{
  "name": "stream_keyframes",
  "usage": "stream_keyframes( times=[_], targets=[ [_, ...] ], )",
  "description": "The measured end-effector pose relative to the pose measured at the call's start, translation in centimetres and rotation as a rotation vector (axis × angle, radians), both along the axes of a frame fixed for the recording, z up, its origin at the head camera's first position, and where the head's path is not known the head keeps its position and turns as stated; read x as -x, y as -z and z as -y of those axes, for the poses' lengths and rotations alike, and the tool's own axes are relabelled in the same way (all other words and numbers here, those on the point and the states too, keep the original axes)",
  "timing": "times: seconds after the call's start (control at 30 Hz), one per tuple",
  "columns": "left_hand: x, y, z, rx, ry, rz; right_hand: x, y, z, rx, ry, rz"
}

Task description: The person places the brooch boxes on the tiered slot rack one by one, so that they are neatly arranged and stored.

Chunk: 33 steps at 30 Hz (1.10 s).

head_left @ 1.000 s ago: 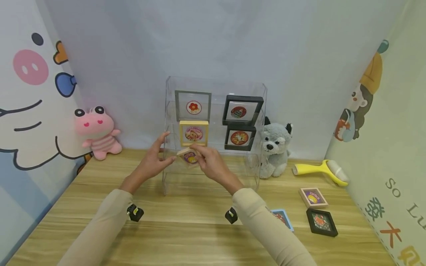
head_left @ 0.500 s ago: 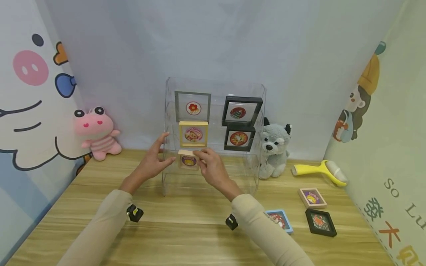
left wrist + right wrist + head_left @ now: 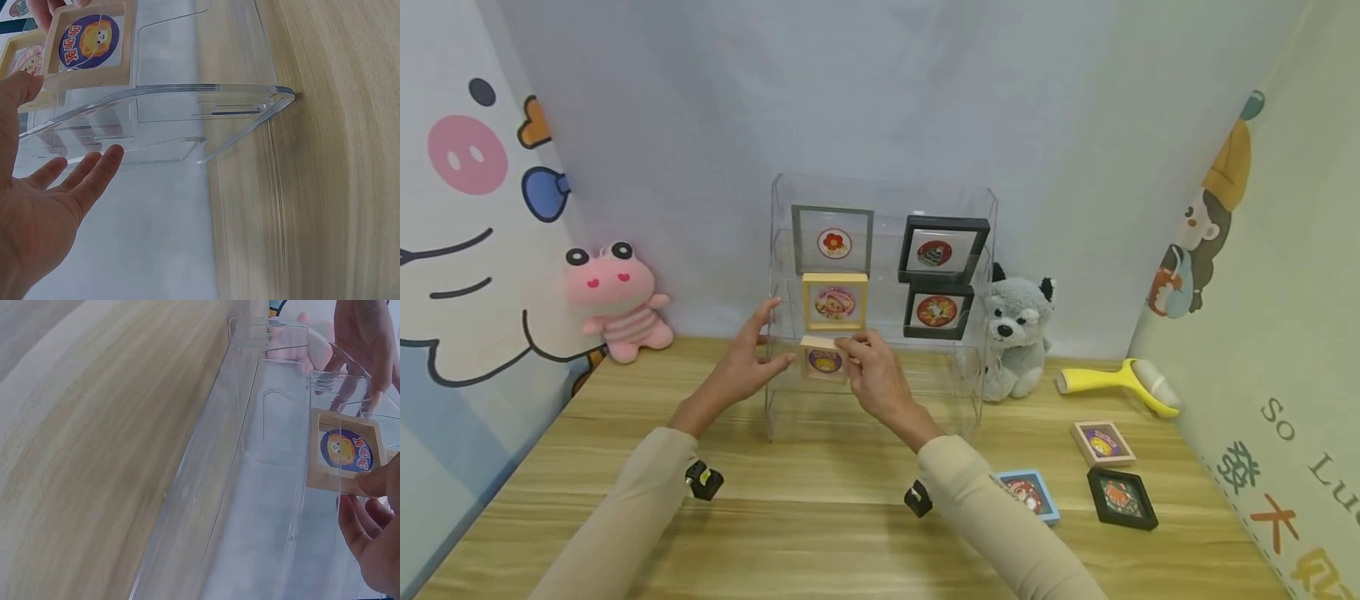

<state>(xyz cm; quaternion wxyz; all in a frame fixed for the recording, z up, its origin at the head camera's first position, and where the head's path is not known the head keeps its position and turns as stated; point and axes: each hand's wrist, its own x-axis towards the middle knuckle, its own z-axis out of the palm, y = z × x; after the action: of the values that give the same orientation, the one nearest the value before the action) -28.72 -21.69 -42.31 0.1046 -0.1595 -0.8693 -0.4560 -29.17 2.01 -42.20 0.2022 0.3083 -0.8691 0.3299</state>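
Note:
My right hand (image 3: 883, 379) pinches the right side of a small pale wooden frame (image 3: 824, 362) between thumb and fingers. The frame holds a purple round sticker with an orange lion-like face. It stands nearly upright at the left of a lower tier of the clear acrylic display rack (image 3: 181, 89). My left hand (image 3: 741, 362) is at the rack's left side, fingers extended and thumb apart, holding nothing. In the left wrist view its fingers are by the clear side panel; contact is unclear. Directly above the held frame is a yellow frame (image 3: 835, 302).
Higher on the rack are a grey frame (image 3: 834, 243) and two black frames, upper (image 3: 934, 252) and lower (image 3: 936, 312). At right lie a blue frame (image 3: 1030, 496), a pink frame (image 3: 1103, 443), a black frame (image 3: 1123, 498) and a yellow lint roller (image 3: 1120, 386). Plush toys flank the rack.
The pale wooden frame has gone from tilted to nearly upright and settled slightly lower in the rack, with my right hand still gripping it. My left hand has stayed in place.

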Motion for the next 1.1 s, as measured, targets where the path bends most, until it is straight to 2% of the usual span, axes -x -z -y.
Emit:
stream_keyframes(
  times=[0.17,0.3,0.43,0.53,0.7,0.77,0.9,1.1],
  targets=[
    [-0.1,0.0,0.0,0.003,-0.006,0.008,-0.3,-0.3,-0.7,0.073,-0.002,0.064],
    [-0.1,-0.1,-0.1,0.003,-0.004,0.008,-0.9,-0.6,-2.5,0.156,-0.013,0.111],
    [0.0,-0.2,-0.1,-0.001,-0.002,0.001,-1.7,-0.8,-5.7,0.207,-0.059,0.095],
    [0.0,-0.1,-0.1,0.000,-0.006,0.003,-2.3,-0.9,-8.6,0.234,-0.062,0.056],
    [0.0,0.1,0.0,-0.010,-0.010,0.011,-3.3,-1.4,-13.5,0.276,0.070,0.006],
    [-0.1,0.2,0.0,-0.015,-0.009,0.013,-3.6,-1.5,-15.4,0.283,0.127,0.023],
    [-0.1,0.2,0.1,-0.008,-0.008,0.013,-3.9,-1.3,-19.3,0.249,0.239,0.126],
    [0.0,0.2,0.0,-0.004,-0.001,0.008,-4.4,0.3,-25.0,0.098,0.383,0.287]
  ],
)
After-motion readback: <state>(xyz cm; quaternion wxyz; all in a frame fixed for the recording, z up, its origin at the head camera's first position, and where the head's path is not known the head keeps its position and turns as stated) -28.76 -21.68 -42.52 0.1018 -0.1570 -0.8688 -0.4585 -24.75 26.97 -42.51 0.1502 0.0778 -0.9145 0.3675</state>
